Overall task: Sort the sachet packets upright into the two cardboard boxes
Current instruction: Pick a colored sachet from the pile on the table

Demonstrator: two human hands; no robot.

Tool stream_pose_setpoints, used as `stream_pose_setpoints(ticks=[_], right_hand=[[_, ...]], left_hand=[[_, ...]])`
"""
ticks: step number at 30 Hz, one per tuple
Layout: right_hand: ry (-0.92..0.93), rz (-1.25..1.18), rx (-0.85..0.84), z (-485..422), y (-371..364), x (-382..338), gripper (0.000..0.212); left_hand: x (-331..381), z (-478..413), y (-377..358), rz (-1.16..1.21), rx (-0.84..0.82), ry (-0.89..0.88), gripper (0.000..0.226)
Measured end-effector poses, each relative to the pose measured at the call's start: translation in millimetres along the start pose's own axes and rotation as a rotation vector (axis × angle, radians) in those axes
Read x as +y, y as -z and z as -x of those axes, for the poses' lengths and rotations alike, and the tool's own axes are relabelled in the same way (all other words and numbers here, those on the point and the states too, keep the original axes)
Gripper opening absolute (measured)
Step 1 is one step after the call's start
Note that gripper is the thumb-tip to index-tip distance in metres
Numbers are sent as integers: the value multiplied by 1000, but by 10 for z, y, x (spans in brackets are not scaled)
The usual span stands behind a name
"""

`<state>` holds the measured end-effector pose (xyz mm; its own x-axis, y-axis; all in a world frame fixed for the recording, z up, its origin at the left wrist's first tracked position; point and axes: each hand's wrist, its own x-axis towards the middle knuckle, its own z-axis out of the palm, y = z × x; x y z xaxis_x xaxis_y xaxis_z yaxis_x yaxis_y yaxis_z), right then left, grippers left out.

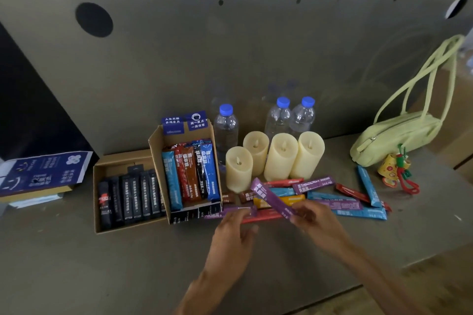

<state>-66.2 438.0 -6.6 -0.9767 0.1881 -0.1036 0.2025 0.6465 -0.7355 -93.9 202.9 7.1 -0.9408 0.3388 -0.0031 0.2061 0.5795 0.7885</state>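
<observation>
Purple foil sachet [271,198] is off the grey tabletop [102,263], pinched at its near end by the right hand [314,220] fingers [298,212]. Its free end tilts up and left of those fingers, toward the boxes. The end-grip looks deliberate: it leaves the length free to drop in end-first, upright.

Left hand [230,235]: its fingers reach over a flat purple sachet [230,209] and a red sachet [263,217] lying just beneath them. It's blurred, so can't tell whether they grip or only touch. Probably lining up the next pick.

Just left of the left fingers is the tall open-fronted cardboard box [157,161], with mixed-colour sachets [189,174] standing in it. The low cardboard box [117,162] sits against its far side, with black sachets [133,197] in a row. The split reads as colours vs black, so purple likely goes in the tall one.

Beyond and right of the right fingers, loose coloured sachets [332,202] lie flat in a scatter, unsorted. Roughly midway, I'd judge.

Behind the scatter are four cream pillar candles [281,156] and three clear plastic bottles with blue caps [225,130]. They crowd the box's right side, so approach from the front. A pale green handbag [396,135] sits far right.
</observation>
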Motion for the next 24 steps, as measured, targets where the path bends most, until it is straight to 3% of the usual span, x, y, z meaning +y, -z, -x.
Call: stream_pose_setpoints(ticks=[4,7,15,21,24], right_hand=[[17,-329,-75,161,-88,-593,8],[10,-491,-127,194,-244,-903,6],[5,-460,-174,74,-632,-1221,6],[27,-312,-22,-124,-819,-1259,13],[65,-277,-45,-224,-884,-1285,16]], left_hand=[[223,-82,215,437,29,115,15],[244,-128,371,491,121,130,3],[-58,-92,694,459,283,206,7],[-192,-282,901,183,379,256,13],[-213,-453,877,51,367,261,13]])
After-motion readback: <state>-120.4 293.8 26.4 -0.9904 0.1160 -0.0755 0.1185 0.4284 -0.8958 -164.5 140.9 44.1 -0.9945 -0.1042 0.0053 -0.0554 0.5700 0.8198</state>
